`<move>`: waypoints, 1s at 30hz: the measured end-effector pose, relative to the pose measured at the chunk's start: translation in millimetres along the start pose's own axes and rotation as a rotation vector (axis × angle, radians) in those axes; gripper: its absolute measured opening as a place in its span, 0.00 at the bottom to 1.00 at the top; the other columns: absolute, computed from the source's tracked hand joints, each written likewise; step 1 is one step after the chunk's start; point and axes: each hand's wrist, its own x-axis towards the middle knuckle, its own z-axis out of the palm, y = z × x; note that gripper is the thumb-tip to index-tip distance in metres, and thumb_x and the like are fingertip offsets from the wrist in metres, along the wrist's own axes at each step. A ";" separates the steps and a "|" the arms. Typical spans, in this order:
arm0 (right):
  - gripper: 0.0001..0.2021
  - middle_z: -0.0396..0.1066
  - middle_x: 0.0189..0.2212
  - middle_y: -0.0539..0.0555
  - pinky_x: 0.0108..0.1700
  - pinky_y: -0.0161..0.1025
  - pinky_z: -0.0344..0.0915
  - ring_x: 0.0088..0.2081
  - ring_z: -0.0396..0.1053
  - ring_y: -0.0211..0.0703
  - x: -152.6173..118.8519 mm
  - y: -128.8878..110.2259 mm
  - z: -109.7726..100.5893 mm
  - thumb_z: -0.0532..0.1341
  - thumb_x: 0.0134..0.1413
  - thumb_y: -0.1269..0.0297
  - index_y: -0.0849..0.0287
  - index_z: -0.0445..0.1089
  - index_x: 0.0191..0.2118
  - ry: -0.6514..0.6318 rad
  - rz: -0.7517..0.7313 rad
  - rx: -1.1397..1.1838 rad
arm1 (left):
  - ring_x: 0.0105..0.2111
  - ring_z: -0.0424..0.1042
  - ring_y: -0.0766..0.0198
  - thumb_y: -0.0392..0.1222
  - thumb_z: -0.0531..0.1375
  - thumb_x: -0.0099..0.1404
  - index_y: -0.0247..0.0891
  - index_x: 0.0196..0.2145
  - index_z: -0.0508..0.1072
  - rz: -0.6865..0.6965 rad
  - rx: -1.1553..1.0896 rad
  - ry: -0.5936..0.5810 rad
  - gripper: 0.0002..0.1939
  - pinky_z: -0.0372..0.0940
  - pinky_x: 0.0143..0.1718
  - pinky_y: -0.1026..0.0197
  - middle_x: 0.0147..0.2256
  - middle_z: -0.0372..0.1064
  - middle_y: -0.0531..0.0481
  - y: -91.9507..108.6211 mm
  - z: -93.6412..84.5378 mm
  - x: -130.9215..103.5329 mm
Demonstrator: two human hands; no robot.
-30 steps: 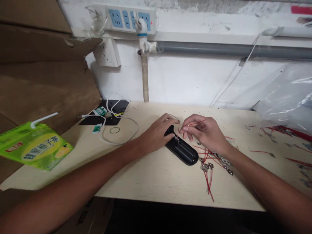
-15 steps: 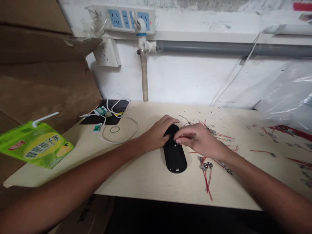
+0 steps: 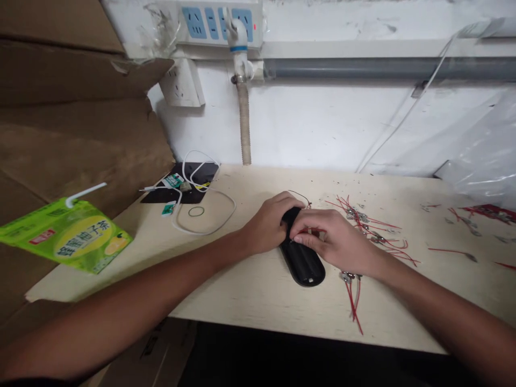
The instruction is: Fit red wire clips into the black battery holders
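Observation:
A black oblong case [image 3: 304, 263] with rounded ends lies on the pale wooden table [image 3: 242, 290], slightly tilted toward the lower right. Wrapped round its upper end is my left hand [image 3: 272, 223], thumb on the near side. My right hand [image 3: 332, 236] pinches over the middle of the case, with a short red wire between its fingers. A small shiny metal part shows at the fingertips. Some thin dark wire [image 3: 300, 196] curls out beyond the case. Red wires with metal clips [image 3: 357, 215] lie behind and beside my right hand, and a few more [image 3: 355, 301] sit below it.
At the left stand a green drink carton [image 3: 80, 236] with a straw and brown cardboard [image 3: 72, 129]. A white cable [image 3: 231, 212] loops over a dark sheet [image 3: 159, 196]. A corrugated hose [image 3: 244, 123] hangs at the wall. Clear plastic [image 3: 484, 156] is at the right.
The view has shifted a little, moving the table contents. The case has turned, its lower end swinging right. My right hand still pinches over it, and my left hand keeps its hold.

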 end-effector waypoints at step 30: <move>0.08 0.62 0.28 0.53 0.31 0.38 0.59 0.30 0.59 0.39 -7.3 -3.1 6.1 0.51 0.52 0.79 0.59 0.59 0.29 -0.075 -0.207 -0.304 | 0.38 0.68 0.64 0.33 0.52 0.62 0.36 0.37 0.68 0.067 0.036 -0.047 0.07 0.65 0.40 0.60 0.38 0.66 0.46 6.0 1.1 -2.6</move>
